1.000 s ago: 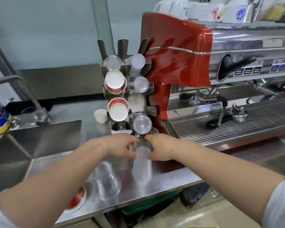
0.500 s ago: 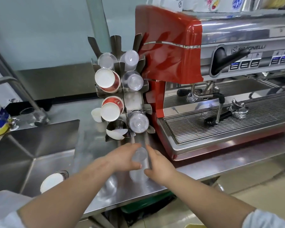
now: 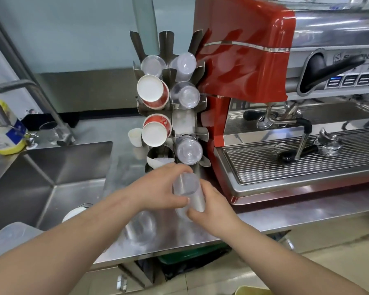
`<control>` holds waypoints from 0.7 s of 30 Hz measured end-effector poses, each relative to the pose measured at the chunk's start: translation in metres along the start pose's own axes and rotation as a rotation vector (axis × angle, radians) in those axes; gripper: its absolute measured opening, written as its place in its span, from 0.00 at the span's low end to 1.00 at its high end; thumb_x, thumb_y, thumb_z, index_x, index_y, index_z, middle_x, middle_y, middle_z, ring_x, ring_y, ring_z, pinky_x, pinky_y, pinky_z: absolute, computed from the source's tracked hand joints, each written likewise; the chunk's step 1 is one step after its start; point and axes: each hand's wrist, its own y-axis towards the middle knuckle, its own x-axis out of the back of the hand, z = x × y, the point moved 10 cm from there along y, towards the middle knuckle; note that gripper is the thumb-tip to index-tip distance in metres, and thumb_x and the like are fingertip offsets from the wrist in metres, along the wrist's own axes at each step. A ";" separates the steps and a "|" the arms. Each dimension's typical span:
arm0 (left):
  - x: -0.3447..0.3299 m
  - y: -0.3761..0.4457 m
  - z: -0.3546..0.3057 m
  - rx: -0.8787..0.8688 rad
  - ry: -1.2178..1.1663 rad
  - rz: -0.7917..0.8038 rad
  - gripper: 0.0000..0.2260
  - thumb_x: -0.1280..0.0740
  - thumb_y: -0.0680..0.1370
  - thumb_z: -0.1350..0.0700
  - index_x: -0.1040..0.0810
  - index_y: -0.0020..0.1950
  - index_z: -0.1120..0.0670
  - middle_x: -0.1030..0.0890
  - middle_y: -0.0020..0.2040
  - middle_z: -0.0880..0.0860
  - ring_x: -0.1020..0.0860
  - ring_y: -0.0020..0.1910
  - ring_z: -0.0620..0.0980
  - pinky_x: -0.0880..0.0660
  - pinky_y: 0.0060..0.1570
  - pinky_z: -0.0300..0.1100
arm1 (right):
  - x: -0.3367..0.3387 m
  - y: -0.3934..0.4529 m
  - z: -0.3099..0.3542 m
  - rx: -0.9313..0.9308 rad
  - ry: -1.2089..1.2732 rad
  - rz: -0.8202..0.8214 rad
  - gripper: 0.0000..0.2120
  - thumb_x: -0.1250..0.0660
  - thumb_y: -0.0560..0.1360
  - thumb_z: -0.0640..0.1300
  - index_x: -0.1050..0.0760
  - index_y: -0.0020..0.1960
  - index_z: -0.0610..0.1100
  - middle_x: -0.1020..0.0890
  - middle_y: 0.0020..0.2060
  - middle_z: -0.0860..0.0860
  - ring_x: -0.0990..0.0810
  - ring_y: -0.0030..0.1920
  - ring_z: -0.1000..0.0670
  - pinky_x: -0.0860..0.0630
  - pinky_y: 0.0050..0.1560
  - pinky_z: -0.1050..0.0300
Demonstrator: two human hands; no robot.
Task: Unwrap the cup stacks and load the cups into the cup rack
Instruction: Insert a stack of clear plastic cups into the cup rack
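A stack of clear plastic cups (image 3: 188, 191) is held between both hands just in front of the cup rack's foot. My left hand (image 3: 160, 189) grips its left side, fingers curled over the top. My right hand (image 3: 211, 206) grips its lower right side. The steel cup rack (image 3: 184, 122) stands behind, holding red paper cups (image 3: 153, 91) on the left and clear cups (image 3: 185, 95) on the right. Another clear cup stack (image 3: 140, 227) lies on the counter under my left forearm.
A red espresso machine (image 3: 243, 60) with a drip grate (image 3: 296, 160) fills the right. A steel sink (image 3: 51, 167) lies on the left, with a tap (image 3: 13, 86) and a yellow bottle (image 3: 6, 133). A small white cup (image 3: 135, 136) stands beside the rack.
Both hands have drawn the clear cup stack nearer and lifted it upright off the counter. The view has tilted down and closer to the rack.
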 end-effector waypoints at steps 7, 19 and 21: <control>0.059 -0.023 0.015 0.074 -0.186 -0.161 0.24 0.27 0.68 0.50 0.29 0.62 0.41 0.24 0.54 0.37 0.26 0.51 0.32 0.28 0.49 0.30 | 0.018 0.008 0.048 0.104 0.021 -0.009 0.36 0.29 0.67 0.56 0.39 0.72 0.57 0.29 0.66 0.59 0.29 0.65 0.58 0.30 0.63 0.59; 0.107 -0.112 0.092 0.274 -0.588 -0.365 0.21 0.30 0.65 0.43 0.27 0.58 0.35 0.20 0.55 0.43 0.19 0.52 0.49 0.22 0.55 0.56 | -0.030 0.028 0.143 0.266 -0.041 0.106 0.37 0.34 0.64 0.66 0.36 0.71 0.57 0.26 0.64 0.59 0.27 0.63 0.57 0.27 0.63 0.51; 0.118 -0.131 0.105 0.293 -0.597 -0.401 0.22 0.30 0.65 0.44 0.27 0.59 0.38 0.20 0.55 0.43 0.19 0.52 0.50 0.21 0.54 0.56 | -0.045 0.032 0.165 0.318 -0.064 0.129 0.36 0.34 0.65 0.64 0.36 0.71 0.56 0.25 0.62 0.59 0.27 0.61 0.58 0.27 0.60 0.56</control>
